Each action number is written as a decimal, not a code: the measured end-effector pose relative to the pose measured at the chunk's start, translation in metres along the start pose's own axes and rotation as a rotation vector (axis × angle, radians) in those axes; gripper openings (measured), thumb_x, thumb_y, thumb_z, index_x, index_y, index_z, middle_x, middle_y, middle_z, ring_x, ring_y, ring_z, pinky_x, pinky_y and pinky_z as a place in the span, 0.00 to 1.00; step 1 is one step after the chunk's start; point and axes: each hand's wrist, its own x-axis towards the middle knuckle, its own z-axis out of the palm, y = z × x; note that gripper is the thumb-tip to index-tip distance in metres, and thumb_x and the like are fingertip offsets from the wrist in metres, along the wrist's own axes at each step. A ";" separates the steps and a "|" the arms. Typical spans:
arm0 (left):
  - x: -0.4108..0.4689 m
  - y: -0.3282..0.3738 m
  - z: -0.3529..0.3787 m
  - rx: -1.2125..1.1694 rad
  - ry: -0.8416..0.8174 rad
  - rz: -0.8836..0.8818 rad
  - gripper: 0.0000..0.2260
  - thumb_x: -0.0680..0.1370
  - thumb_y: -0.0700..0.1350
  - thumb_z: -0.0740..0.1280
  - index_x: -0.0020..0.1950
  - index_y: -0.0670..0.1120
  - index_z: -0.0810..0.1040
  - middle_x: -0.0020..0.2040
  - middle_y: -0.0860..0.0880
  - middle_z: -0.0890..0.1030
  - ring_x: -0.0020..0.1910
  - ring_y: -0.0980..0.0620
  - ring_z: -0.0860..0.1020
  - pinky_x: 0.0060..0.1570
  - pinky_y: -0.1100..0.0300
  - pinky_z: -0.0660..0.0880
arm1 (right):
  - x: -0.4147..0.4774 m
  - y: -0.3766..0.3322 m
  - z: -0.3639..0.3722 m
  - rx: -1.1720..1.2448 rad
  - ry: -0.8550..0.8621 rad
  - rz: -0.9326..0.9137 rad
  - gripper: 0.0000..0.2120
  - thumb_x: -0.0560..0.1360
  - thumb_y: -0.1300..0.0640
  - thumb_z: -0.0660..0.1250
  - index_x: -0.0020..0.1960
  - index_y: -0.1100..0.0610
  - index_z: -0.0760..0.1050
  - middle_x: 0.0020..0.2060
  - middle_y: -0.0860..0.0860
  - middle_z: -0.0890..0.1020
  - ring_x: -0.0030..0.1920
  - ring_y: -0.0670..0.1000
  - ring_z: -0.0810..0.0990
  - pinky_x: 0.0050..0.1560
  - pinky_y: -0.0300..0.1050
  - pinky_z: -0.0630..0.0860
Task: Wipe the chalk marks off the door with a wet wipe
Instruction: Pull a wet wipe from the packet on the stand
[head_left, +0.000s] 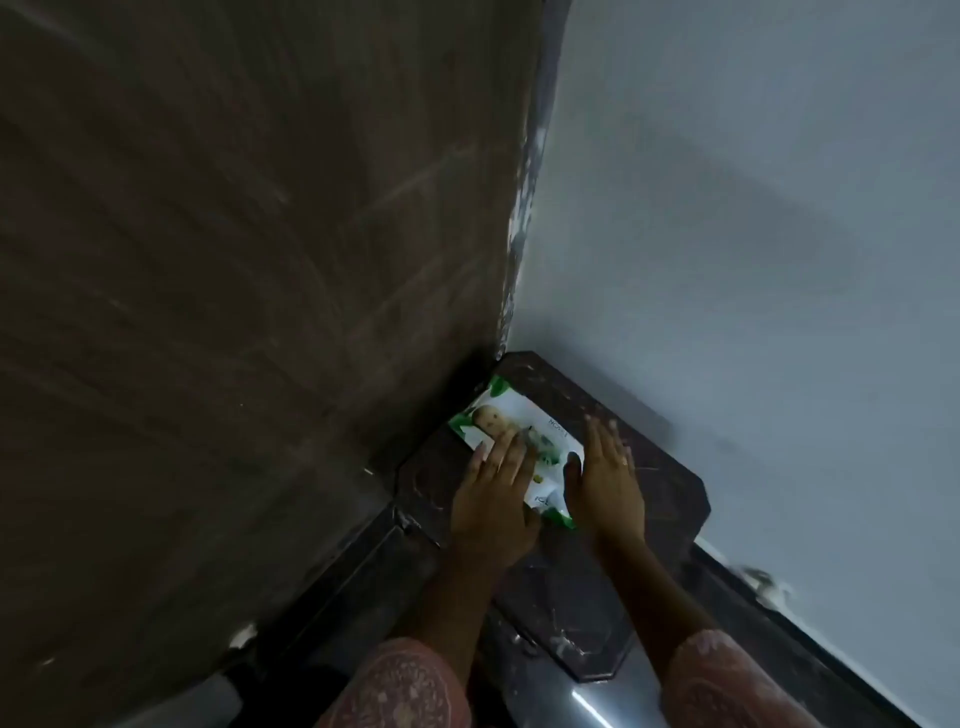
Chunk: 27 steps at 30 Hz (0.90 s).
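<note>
A white and green pack of wet wipes lies flat on a dark stone ledge in the corner below me. The brown wooden door fills the left side, with faint pale chalk streaks across it. My left hand rests palm down on the near left part of the pack, fingers spread. My right hand lies flat at the pack's right edge, fingers apart, a ring on one finger. Neither hand holds a wipe. The pack's near end is hidden under my hands.
A pale grey wall rises on the right and meets the door at a chipped vertical edge. A dark skirting strip runs along the wall's base. Grey floor shows between my pink patterned sleeves.
</note>
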 end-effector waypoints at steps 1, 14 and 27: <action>0.003 -0.003 0.008 0.019 -0.021 0.001 0.30 0.82 0.54 0.52 0.78 0.47 0.43 0.79 0.48 0.41 0.77 0.50 0.37 0.72 0.50 0.31 | 0.006 0.003 0.007 0.047 -0.034 0.018 0.21 0.80 0.57 0.56 0.72 0.59 0.61 0.70 0.58 0.66 0.71 0.56 0.62 0.67 0.55 0.68; 0.014 -0.017 0.037 -0.008 -0.107 -0.018 0.30 0.82 0.56 0.52 0.78 0.49 0.41 0.78 0.49 0.39 0.76 0.48 0.35 0.73 0.48 0.32 | 0.049 0.002 0.047 0.184 0.011 -0.026 0.09 0.76 0.65 0.65 0.54 0.67 0.77 0.52 0.63 0.76 0.53 0.63 0.74 0.52 0.55 0.73; 0.013 -0.004 0.002 -0.376 0.084 -0.057 0.29 0.81 0.56 0.58 0.77 0.45 0.54 0.79 0.48 0.48 0.78 0.50 0.46 0.76 0.52 0.43 | 0.032 -0.031 -0.031 1.152 0.027 0.143 0.09 0.79 0.65 0.59 0.44 0.55 0.71 0.41 0.55 0.78 0.38 0.51 0.79 0.33 0.36 0.79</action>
